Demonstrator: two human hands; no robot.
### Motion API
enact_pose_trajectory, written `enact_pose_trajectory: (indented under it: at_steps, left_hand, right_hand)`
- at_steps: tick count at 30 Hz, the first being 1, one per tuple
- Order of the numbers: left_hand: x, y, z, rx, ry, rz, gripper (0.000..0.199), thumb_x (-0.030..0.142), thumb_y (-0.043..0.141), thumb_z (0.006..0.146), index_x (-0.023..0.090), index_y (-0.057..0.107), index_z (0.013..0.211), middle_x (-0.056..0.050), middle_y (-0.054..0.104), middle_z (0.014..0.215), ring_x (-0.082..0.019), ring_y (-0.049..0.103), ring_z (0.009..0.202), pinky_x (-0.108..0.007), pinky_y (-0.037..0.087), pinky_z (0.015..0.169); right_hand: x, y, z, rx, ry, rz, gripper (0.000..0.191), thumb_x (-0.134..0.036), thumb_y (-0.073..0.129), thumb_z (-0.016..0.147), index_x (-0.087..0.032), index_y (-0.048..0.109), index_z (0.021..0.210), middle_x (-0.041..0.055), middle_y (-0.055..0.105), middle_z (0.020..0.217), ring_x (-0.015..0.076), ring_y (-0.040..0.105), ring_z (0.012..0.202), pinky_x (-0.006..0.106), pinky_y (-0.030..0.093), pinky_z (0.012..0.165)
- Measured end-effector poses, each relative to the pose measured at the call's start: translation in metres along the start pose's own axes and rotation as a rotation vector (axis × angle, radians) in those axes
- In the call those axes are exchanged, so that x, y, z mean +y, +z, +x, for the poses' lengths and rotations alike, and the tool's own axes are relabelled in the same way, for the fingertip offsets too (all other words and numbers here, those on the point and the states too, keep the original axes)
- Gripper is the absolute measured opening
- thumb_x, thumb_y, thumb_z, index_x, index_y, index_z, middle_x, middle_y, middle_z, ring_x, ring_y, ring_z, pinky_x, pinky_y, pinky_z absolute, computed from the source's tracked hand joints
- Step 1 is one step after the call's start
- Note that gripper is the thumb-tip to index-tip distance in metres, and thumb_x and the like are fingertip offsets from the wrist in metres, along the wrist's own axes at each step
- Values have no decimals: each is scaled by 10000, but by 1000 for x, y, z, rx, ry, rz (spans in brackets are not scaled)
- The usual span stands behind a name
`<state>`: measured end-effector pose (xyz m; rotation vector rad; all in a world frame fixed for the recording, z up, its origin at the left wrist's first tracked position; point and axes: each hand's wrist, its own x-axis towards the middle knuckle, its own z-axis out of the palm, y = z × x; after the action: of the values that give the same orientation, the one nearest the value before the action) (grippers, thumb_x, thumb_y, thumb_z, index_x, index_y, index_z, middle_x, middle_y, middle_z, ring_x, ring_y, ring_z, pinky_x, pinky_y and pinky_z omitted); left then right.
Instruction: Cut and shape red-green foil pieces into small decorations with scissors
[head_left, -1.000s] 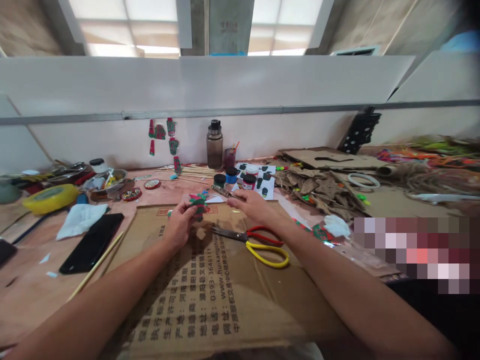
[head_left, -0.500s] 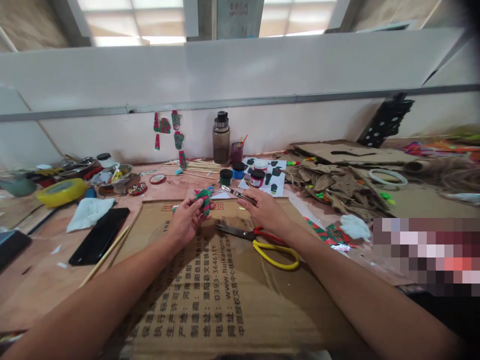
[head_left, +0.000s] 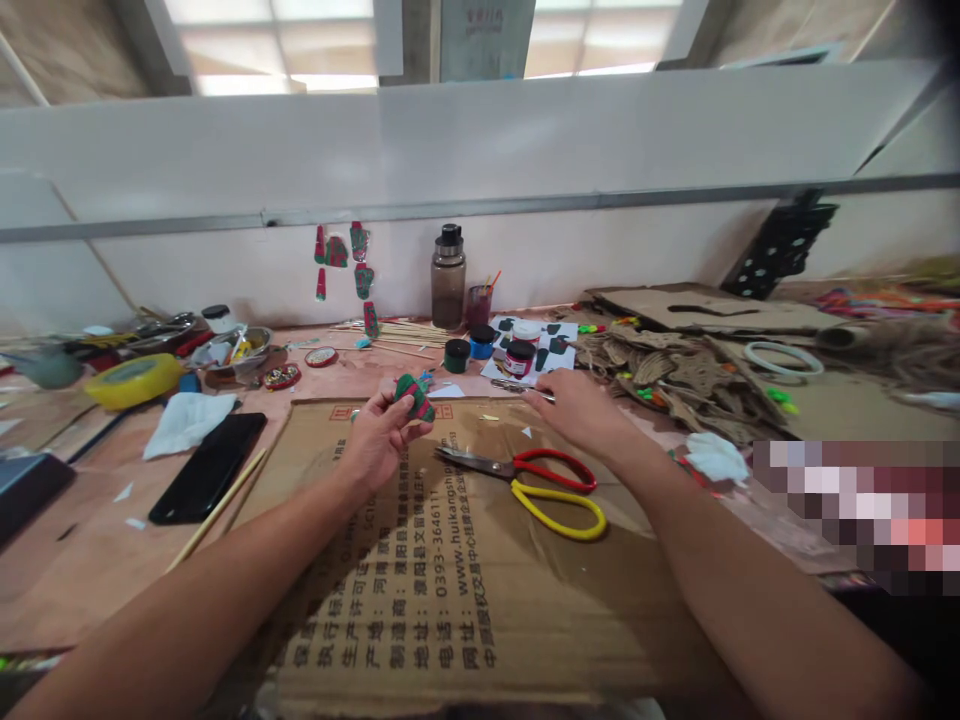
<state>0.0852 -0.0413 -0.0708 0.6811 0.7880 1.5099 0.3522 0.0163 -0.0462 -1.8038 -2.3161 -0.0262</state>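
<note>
My left hand (head_left: 379, 435) pinches a small green-and-red painted cut-out (head_left: 414, 397) above the far part of the cardboard sheet (head_left: 360, 600). My right hand (head_left: 577, 410), palm down at the sheet's far right edge, has its fingers closed on a slim metal tool (head_left: 512, 385) with a dark handle. The tool's tip points left, close to the paint jars; its exact kind is too small to tell. Between my forearms lie scissors (head_left: 510, 468) with one red and one yellow handle loop, untouched on the cardboard.
Beyond the sheet stand a green paint jar (head_left: 457, 355), a red one (head_left: 519, 358) and a dark bottle (head_left: 448, 280). Leftward are a black phone (head_left: 208, 468), tissue (head_left: 187, 422) and yellow tape roll (head_left: 133, 380). Brown cardboard cut-outs (head_left: 660, 370) pile up at right.
My right hand has moved right and lowered, carrying the metal tool away from the cut-out. The scissors' red handle is uncovered. My left hand keeps the cut-out, now turned to show more of its face.
</note>
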Motion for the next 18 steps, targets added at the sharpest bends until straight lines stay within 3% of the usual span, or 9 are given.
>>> enact_pose_trajectory:
  at_steps: [5,9,12,15,18]
  left_hand:
    - [1,-1,2,23,12,12,400,200,929,623,172,582,820,3,730,828,-125,692,675,-261,614,621]
    - [2,-2,2,54,23,12,397,207,940,595,169,611,813,16,719,805,-82,654,640,-167,503,526]
    - [4,-2,3,74,24,-11,389,189,938,596,167,617,815,21,706,770,-73,634,614,-157,478,515]
    - [5,-2,4,86,19,-22,353,164,914,641,168,615,829,10,711,767,-83,638,609,-170,491,530]
    - [8,0,4,79,37,-22,325,148,894,662,159,625,844,1,716,777,-88,640,610,-180,502,543]
  right_hand:
    - [12,10,-4,-163,112,-160,234,-285,624,969,-111,780,993,265,734,1119,400,666,1107,465,484,896]
    - [13,10,-16,-16,89,-210,181,-299,686,919,-136,764,938,248,703,1192,417,608,1176,514,473,957]
    - [9,8,-34,77,-32,-46,170,-281,615,951,-155,730,954,185,718,1094,320,650,1059,432,505,931]
    - [6,9,-59,-84,-240,169,169,-315,596,948,-201,717,979,124,726,1021,267,677,948,389,541,864]
    - [6,11,-82,-172,-382,262,281,-306,681,872,-241,710,1143,127,709,1190,288,670,1085,429,539,973]
